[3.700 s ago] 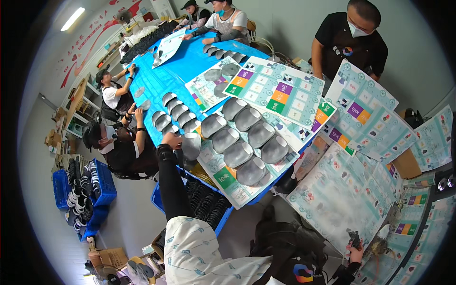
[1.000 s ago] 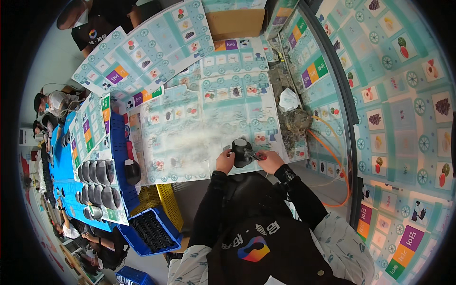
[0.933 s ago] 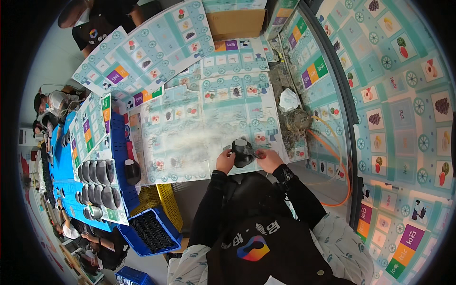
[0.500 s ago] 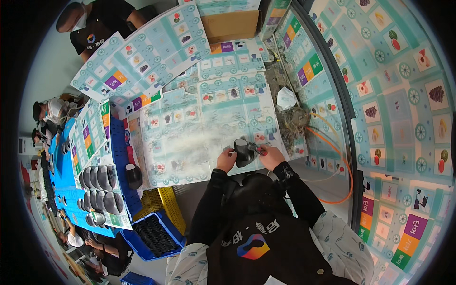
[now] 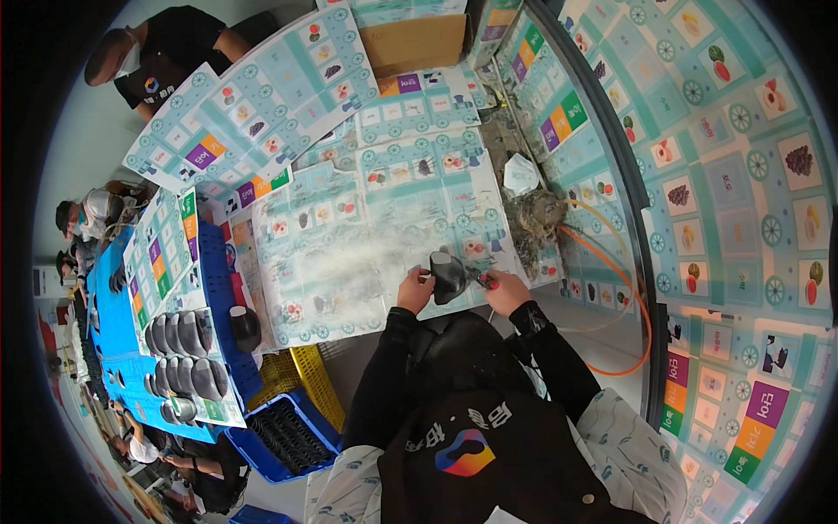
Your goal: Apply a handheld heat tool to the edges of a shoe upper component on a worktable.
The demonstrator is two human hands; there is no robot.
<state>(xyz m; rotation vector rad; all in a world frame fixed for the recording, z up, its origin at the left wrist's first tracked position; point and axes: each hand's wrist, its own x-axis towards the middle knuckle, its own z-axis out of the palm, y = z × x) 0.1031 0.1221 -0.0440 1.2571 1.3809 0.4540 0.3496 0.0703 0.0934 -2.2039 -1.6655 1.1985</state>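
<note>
My left hand (image 5: 415, 289) grips the left side of a dark grey, cup-like piece (image 5: 449, 281) with a pale oval end facing up. It is tilted above the near edge of the covered worktable (image 5: 349, 253). My right hand (image 5: 506, 292) is closed around a small hand tool (image 5: 482, 279) with a dark metal head and a red part. The tool's head points at the right side of the piece; whether they touch, I cannot tell. A thin pale hose passes below my right hand.
Several similar dark pieces (image 5: 185, 377) stand in rows on a board at the left; another (image 5: 245, 329) sits nearer. Below are a blue crate (image 5: 292, 476) of black parts and a yellow crate (image 5: 319, 393). An orange hose (image 5: 647, 323) curves at right. A co-worker (image 5: 170, 52) is at far left.
My right hand has drawn slightly to the right with the tool, farther from the piece. The piece has tilted a little in my left hand. The whole view has shifted slightly.
</note>
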